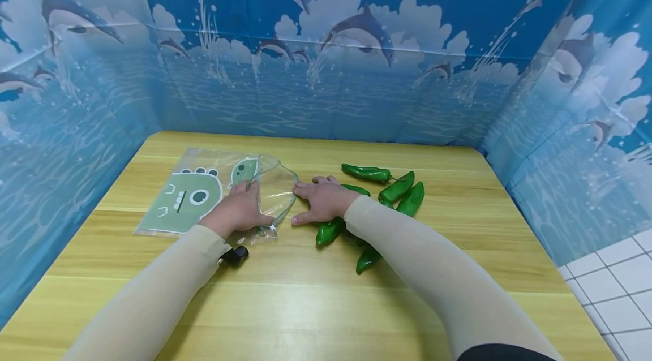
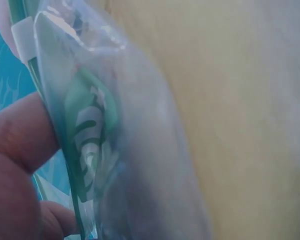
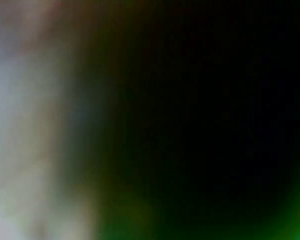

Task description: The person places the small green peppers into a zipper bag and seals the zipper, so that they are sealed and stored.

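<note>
A clear zip bag [image 1: 281,180] with a printed green cartoon monster lies at the left of the table, its green-edged mouth spread toward the right. My left hand [image 1: 238,208] rests on the bag at its mouth, thumb and fingers spread apart. In the left wrist view, the thumb lies against the bag's green edge [image 2: 72,182], below a white slider [image 2: 24,40]. With fingers extended, my right hand [image 1: 326,200] touches the right lip of the mouth. Several green peppers [image 1: 410,200] lie beside and partly under the right wrist. The right wrist view is dark and blurred.
The wooden table [image 1: 305,304] is enclosed at the back and sides by a blue dolphin-print curtain [image 1: 326,95]. A small black device [image 1: 235,255] sits at the left wrist. White tiles [image 1: 618,276] show beyond the table's right edge.
</note>
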